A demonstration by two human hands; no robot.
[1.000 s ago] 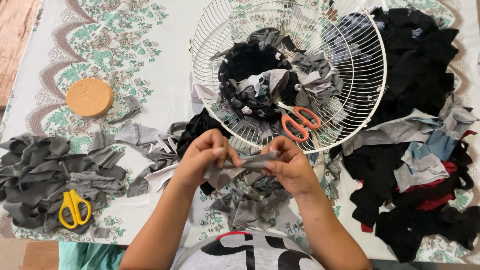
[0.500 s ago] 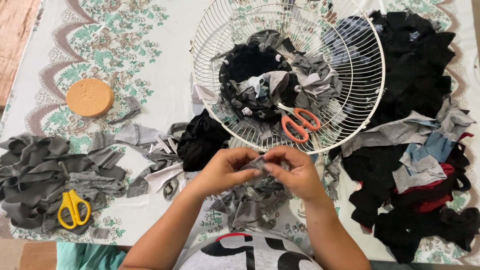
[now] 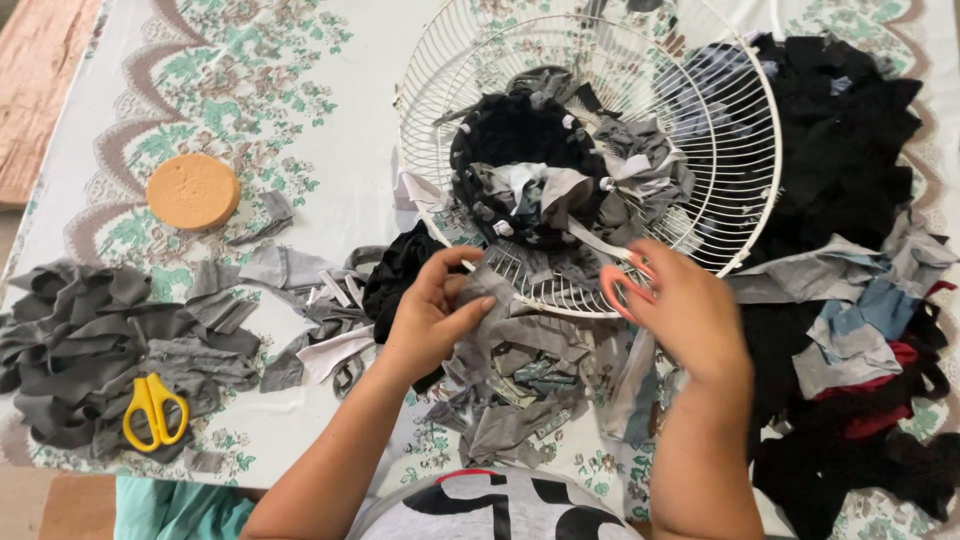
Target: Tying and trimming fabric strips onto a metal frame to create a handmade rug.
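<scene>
Pinching grey fabric strip (image 3: 487, 290) in my left hand (image 3: 432, 318), just below white wire fan guard (image 3: 590, 150) on counter (image 3: 330, 150). My right hand (image 3: 680, 310) is closing fingers around orange scissors (image 3: 622, 290) at guard's rim.

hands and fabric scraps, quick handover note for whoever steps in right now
Left hand: pinching a grey fabric strip at the near rim of the white wire fan guard.
Right hand: on the orange scissors lying on the guard's rim; grip not clear.
Done: grey and black strips are tied around the guard's centre ring.
Left: grey scrap pile with yellow scissors, dark scrap pile, most wires bare.
</scene>
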